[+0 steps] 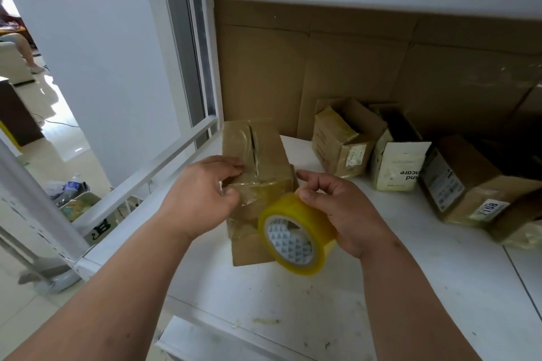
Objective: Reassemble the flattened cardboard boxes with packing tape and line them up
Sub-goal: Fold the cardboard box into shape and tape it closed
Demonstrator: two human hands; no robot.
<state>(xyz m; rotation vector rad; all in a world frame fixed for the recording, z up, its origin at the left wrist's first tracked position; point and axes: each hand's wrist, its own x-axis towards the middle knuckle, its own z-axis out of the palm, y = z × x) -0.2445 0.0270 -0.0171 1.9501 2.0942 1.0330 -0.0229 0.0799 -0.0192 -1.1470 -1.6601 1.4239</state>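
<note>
My left hand [202, 184] rests on the small brown cardboard box with clear tape on its top seam [258, 161]. Its fingers [231, 164] are curled over the near left edge of the box and pinch the free end of the clear tape against the cardboard. The box stands on the white shelf [410, 272] directly beyond my fingers, and its top flaps do not fully meet; a dark slit is open between them.

To the right, my right hand [340, 214] holds the yellowish roll of transparent packing tape with a white core [296, 231]; thumb and fingers are closed around its outer rim, just beside the near right corner of the box.

I think the step is to lay a strip over the seam. To do it well, I should keep the left fingers pressing the tape end firmly, pull the roll straight across with even tension, and push the flaps together first.

Further right of my fingers, a row of already taped cardboard boxes [396, 164] stands along the shelf.
</note>
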